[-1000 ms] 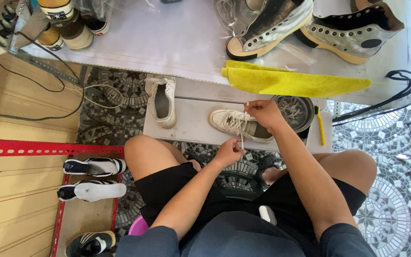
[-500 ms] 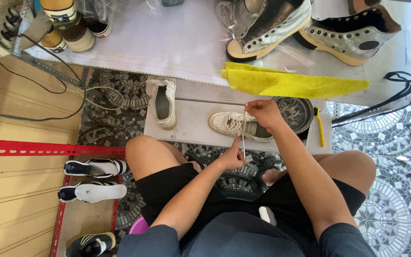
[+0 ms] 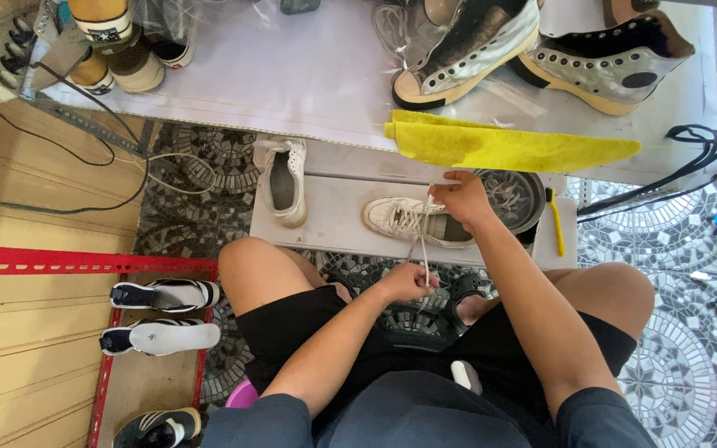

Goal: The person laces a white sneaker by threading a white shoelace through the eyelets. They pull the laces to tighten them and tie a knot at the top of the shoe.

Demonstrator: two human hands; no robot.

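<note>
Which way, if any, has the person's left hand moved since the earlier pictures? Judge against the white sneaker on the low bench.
Yes. The left hand has drawn back toward the body, away from the white sneaker, pulling the lace out longer.

White sneaker with white lace in my fingers, grey bench, yellow cloth, silver high-tops, black shorts, grey-black mosaic floor, red rack.

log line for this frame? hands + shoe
left hand: pulling lace taut | right hand: on white shoe | shoe: on low table
</note>
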